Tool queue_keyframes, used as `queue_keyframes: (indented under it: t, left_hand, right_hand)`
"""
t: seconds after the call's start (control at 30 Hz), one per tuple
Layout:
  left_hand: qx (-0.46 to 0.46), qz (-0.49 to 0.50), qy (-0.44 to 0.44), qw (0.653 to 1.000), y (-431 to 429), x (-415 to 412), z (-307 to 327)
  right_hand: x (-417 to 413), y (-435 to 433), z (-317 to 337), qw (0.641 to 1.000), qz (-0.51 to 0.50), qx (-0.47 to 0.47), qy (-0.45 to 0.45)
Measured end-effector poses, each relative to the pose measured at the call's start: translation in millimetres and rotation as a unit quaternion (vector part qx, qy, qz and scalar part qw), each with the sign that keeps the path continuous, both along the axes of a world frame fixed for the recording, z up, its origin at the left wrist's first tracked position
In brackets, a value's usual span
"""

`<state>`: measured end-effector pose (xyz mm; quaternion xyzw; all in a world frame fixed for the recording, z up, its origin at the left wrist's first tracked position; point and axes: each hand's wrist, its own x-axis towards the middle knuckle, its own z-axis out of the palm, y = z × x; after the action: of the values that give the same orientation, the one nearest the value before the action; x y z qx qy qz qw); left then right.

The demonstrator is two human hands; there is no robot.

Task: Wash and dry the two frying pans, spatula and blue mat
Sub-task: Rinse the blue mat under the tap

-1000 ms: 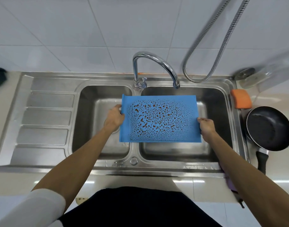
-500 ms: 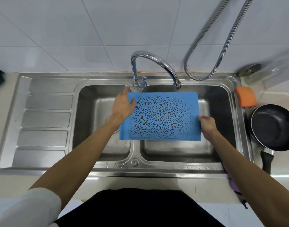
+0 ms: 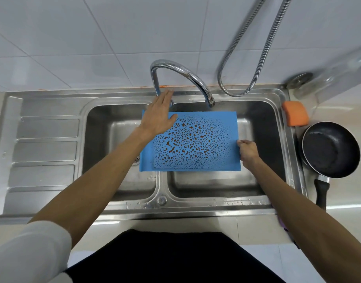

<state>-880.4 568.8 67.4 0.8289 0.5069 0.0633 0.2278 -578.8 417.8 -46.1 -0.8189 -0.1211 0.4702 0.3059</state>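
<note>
Home kitchen, stainless double-bowl sink (image 3: pixel 122 209) with ribbed drainboard (image 3: pixel 44 152), curved chrome faucet (image 3: pixel 181 76), white wall tiles (image 3: pixel 93 37), metal spray hose (image 3: pixel 257 58), orange sponge (image 3: pixel 295 113), black frying pan (image 3: pixel 330 150) on the table

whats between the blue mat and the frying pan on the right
In the head view: the right hand pinching the blue mat at its edge, then bare basin and the sink rim before the frying pan.

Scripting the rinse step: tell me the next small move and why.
Probably turn the tap on with the left hand: its straight fingers are at the tap's base, no water runs from the spout, and the right hand holds the blue mat, speckled with brown drops, beneath it.
</note>
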Motion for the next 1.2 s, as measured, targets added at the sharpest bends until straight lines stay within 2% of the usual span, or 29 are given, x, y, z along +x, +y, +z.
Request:
queue_keyframes:
  t: [0.77,0.93,1.0,1.07,1.13,1.2]
  left_hand:
    - [0.014,0.006,0.014,1.000,-19.6,-10.3,-18.7]
    - [-0.004,0.012,-0.023,1.000,-21.1,-16.8,-19.1]
    - [-0.019,0.052,-0.064,0.996,-26.1,-25.5,-19.5]
    - [-0.042,0.153,-0.103,0.982,-36.7,-37.6,-26.0]
    - [-0.098,0.273,-0.115,0.950,-45.0,-54.5,-45.5]
    - [-0.196,0.344,-0.127,0.910,-50.3,-69.4,-65.8]
  right_hand:
    - [3.4,16.7,-12.9,1.000,-0.028,0.000,-0.004]
    - [3.3,16.4,-10.3,1.000,-0.024,0.001,-0.003]
    - [3.0,16.7,-10.8,1.000,-0.023,-0.002,-0.001]
    - [2.6,17.3,-11.6,1.000,-0.024,-0.002,-0.001]
    - [2.0,18.4,-11.5,1.000,-0.022,-0.003,-0.004]
    - [2.2,18.3,-13.0,1.000,-0.019,-0.008,-0.010]
